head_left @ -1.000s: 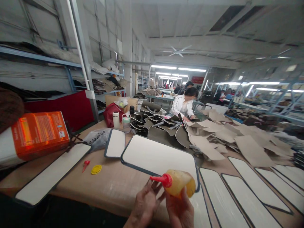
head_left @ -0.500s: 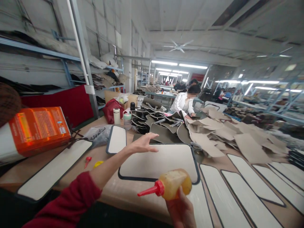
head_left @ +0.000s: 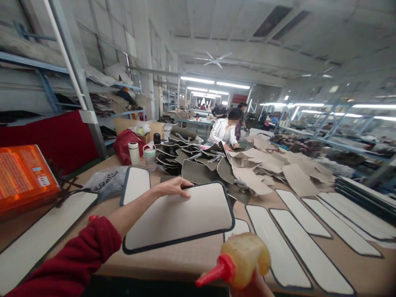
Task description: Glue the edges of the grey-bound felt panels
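My left hand [head_left: 175, 187] is closed on the far edge of a white panel [head_left: 182, 218] with a dark border, thumb on its pale face. The panel is tilted, its far edge raised off the table. In my right hand [head_left: 252, 284], at the lower right, is a squeeze bottle [head_left: 244, 258] of yellowish liquid. Its red nozzle [head_left: 216, 270] points left and slightly down. The bottle hides most of my right fingers. Part of another white panel [head_left: 237, 227] shows behind the bottle.
Dark-edged white panels [head_left: 275, 247] lie in a row at right, beside a stack [head_left: 365, 202]. Grey-brown pieces [head_left: 256, 161] heap at the back. An orange tin [head_left: 26, 177] stands left, a plastic bag [head_left: 105, 179] near it. A co-worker in white [head_left: 221, 131] is beyond the heap.
My left hand has taken hold of the panel's far edge and lifted it, tilting the panel. My right hand has lowered the bottle slightly. The view has turned right.
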`<state>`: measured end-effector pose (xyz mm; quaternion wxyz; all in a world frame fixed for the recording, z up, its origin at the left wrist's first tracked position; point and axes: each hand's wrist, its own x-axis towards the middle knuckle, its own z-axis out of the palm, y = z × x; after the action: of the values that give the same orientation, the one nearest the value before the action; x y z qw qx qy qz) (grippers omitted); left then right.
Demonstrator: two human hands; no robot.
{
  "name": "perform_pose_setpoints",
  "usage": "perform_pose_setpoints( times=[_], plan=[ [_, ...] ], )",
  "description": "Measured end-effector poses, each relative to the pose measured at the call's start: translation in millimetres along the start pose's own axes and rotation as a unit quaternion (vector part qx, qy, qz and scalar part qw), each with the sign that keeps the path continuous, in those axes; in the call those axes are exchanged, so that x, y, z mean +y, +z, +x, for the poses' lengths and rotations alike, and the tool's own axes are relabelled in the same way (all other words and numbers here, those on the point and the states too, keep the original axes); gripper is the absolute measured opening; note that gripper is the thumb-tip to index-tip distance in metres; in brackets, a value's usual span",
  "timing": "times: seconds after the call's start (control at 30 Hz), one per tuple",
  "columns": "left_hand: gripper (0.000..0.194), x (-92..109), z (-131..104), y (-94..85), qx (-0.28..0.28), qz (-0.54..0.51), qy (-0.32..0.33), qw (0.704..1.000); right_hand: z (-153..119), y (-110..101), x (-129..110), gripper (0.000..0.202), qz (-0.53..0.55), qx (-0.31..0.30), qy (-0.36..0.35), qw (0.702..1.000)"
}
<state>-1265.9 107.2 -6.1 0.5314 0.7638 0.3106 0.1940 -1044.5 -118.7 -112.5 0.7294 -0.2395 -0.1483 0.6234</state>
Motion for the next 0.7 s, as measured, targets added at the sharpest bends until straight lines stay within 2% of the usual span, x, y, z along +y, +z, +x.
perform_pose_setpoints(
  times=[0.1,0.17,0.27,0.47,0.7],
  plan=[
    [0.065,-1.1,-16.6,-8.2,-0.018,0.012,0.009,1.0,4.1,9.8,-42.9,0.06,-0.015,0.091,-0.085,0.992],
    [0.076,2.6,-27.4,-8.9,-0.032,0.016,0.015,0.999,13.6,20.2,-69.2,0.073,-0.056,0.124,-0.158,0.978],
    [0.073,12.2,-40.6,-6.9,-0.086,0.02,-0.003,0.996,28.1,30.7,-96.2,0.08,-0.111,0.088,-0.22,0.965],
    [0.069,31.2,-55.2,-3.1,-0.167,0.047,-0.036,0.984,37.6,27.7,-116.3,0.082,-0.195,0.06,-0.218,0.955],
    [0.066,39.6,-55.4,-0.7,-0.193,0.073,-0.05,0.977,29.4,33.5,-126.9,0.08,-0.229,0.023,-0.21,0.95]
  ],
)
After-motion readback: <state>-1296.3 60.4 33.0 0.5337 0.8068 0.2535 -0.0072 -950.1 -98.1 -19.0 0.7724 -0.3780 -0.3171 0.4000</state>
